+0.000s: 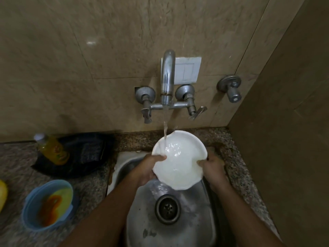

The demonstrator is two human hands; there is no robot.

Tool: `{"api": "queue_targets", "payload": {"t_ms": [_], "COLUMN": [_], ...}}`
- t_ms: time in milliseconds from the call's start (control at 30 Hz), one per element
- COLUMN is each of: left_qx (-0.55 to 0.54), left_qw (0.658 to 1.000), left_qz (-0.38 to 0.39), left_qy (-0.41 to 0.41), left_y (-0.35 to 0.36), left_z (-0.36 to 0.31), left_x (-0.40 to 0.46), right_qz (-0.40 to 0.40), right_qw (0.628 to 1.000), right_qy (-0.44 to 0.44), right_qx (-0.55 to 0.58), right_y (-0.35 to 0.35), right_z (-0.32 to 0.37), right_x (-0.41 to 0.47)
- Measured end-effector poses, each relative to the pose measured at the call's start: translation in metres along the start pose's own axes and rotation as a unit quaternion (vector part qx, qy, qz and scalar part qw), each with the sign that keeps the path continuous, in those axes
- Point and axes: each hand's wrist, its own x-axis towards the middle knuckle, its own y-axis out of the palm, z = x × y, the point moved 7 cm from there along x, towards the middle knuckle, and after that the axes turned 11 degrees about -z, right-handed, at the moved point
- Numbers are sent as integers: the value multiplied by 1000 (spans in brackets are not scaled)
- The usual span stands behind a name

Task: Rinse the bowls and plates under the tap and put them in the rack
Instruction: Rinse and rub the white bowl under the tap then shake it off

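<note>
- One white plate with a wavy rim, held tilted over the steel sink, right under the running stream from the tap; water pools on its face and spills off its near edge
- Two hands: the left hand grasps the plate's left rim, thumb lying on the upper face, fingers hidden beneath; the right hand grasps the right rim the same way, thumb on top
- One curved spout with two lever valves on the mixer, plus a third separate valve further right on the wall
- One white switch plate behind the spout
- One round drain in the sink basin
- On the speckled stone desk to the left: one blue plastic tub with yellow and orange contents, blurred; one bottle of yellow liquid with a pale cap, its label unreadable; one dark bag-like thing behind it, hard to make out
- One yellow object cut off by the left edge
- Both forearms run out of the bottom of the view
</note>
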Motion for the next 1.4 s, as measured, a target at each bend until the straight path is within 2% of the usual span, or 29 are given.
{"api": "queue_targets", "payload": {"t_ms": [67,133,233,433,500,567,667,733,900,1067,1200,1300,1400], "left_qx": [-1,28,96,219,230,197,146,116,11,-177,-306,-357,-340], "left_qw": [1000,999,995,974,970,974,978,986,996,974,941,925,934], "left_qz": [-16,-28,-29,-55,-59,-62,-67,-69,-82,-115,-46,-72,-78], "left_qy": [-20,-22,-12,15,54,98,132,98,-17,-84,-140,-110,-79], "left_y": [-18,-33,-52,-74,-70,-64,-46,-34,-16,-11,1,-3,-8], "left_z": [5,1,-12,-43,-52,-55,-48,-36,-8,-9,-14,-21,-19], "left_x": [-4,-9,-19,-28,-28,-23,-16,-13,-16,-23,-29,-26,-24], "right_qz": [74,138,204,255,222,150,68,35,-34,-126,-108,-83,-26], "right_qw": [991,979,964,959,971,983,964,943,928,903,877,861,836], "right_qy": [105,151,154,101,41,-46,-177,-229,-264,-317,-378,-437,-492], "right_qx": [37,3,-69,-68,-84,-96,-186,-238,-261,-262,-277,-246,-240], "right_y": [19,33,45,60,56,44,27,17,-3,-6,8,21,28], "right_z": [-19,-26,-26,0,16,37,62,69,66,60,39,22,10], "right_x": [-10,-23,-33,-34,-27,-20,-22,-25,-32,-48,-49,-56,-63]}}
